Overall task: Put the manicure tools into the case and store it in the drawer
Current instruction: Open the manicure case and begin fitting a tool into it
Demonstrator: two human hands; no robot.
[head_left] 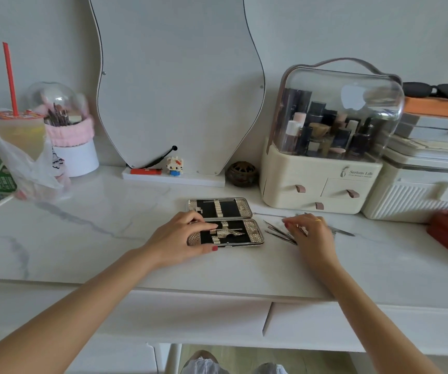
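2 hands work: left hand (183, 240) fingers (206, 225) rest spread on the open black-lined metal case (225, 222); right hand (310, 232) fingers (289, 225) pinch a thin steel tool (301, 230) beside it.

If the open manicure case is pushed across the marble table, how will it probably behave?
The case lies open and flat, so it will likely slide rather than tip. The table looks smooth, so it may slip easily; the left hand rests on it. Its hinged halves might fold if lifted by one side.
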